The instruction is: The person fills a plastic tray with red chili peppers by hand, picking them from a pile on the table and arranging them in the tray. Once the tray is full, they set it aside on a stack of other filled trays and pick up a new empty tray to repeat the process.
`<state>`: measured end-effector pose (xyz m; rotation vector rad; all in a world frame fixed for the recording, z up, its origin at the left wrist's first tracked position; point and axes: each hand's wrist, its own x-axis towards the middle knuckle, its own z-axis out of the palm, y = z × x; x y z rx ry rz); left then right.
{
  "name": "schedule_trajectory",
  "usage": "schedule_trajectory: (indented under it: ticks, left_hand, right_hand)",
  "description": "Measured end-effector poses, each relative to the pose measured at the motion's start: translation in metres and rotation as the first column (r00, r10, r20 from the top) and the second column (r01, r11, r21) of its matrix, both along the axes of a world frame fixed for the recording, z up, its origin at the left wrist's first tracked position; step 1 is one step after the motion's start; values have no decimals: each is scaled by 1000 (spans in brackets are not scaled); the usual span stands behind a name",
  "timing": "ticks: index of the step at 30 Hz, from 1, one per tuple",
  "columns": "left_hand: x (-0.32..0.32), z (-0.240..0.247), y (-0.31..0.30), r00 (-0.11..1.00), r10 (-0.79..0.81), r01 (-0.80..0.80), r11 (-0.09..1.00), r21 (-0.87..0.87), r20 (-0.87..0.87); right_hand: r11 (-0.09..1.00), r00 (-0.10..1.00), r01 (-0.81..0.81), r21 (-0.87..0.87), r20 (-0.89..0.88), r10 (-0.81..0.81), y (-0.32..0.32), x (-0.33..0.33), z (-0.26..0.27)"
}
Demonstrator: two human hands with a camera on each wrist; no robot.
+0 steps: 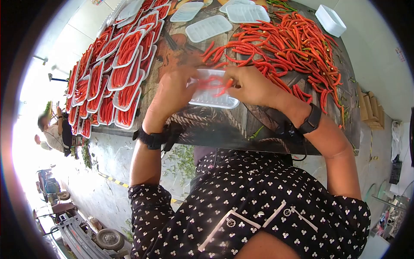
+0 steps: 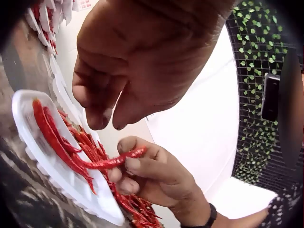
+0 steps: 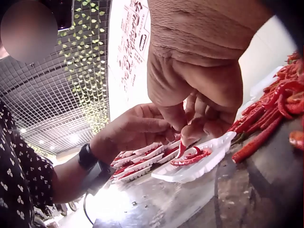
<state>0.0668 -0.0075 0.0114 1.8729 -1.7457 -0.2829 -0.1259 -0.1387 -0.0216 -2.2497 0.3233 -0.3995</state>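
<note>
A white ribbed tray point(image 1: 214, 100) with a few red chilies point(image 2: 57, 142) in it lies at the table's near side, below both hands. The right hand point(image 1: 252, 86) pinches a red chili point(image 2: 111, 162) between thumb and fingers over the tray. On the tray's other side the left hand point(image 1: 172, 93) hovers, its fingers bent down and thumb close to them; in the left wrist view nothing shows between its fingertips.
Filled chili trays point(image 1: 125, 77) stand stacked at the table's left. A large heap of loose chilies point(image 1: 297, 43) covers the right. Empty trays point(image 1: 208, 29) lie at the back, and a stack of white trays point(image 1: 330, 20) stands at the far right corner.
</note>
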Motion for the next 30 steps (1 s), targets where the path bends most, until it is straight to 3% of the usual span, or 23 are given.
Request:
schedule_trajectory:
  ticks: [1, 3, 4, 6, 10, 18, 24, 30]
  left_hand:
    - [4, -6, 2, 987, -9, 17, 999, -49, 158]
    - [9, -14, 5, 991, -13, 12, 1000, 7, 131]
    - [9, -16, 6, 995, -17, 11, 998, 62, 102]
    - [10, -16, 6, 993, -30, 25, 999, 48, 115]
    - [3, -7, 4, 995, -46, 38, 995, 94, 86]
    - [2, -14, 5, 988, -56, 40, 993, 110, 145]
    - [4, -15, 4, 984, -64, 48, 993, 104, 164]
    - [7, -18, 4, 988, -69, 57, 995, 87, 138]
  right_hand:
    - [1000, 1000, -1, 1, 1, 1, 2, -2, 3]
    - [984, 994, 12, -180, -105, -31, 4, -3, 7]
    - [984, 994, 10, -179, -106, -30, 3, -4, 6]
    - [881, 998, 5, -474, -46, -30, 2, -5, 1]
    - [859, 994, 3, -512, -91, -57, 3, -4, 2]
    - [859, 993, 7, -513, 108, 57, 6, 8, -12]
    - [809, 998, 0, -588, 57, 41, 8, 16, -15]
    - [843, 999, 18, -537, 35, 1, 7, 7, -3]
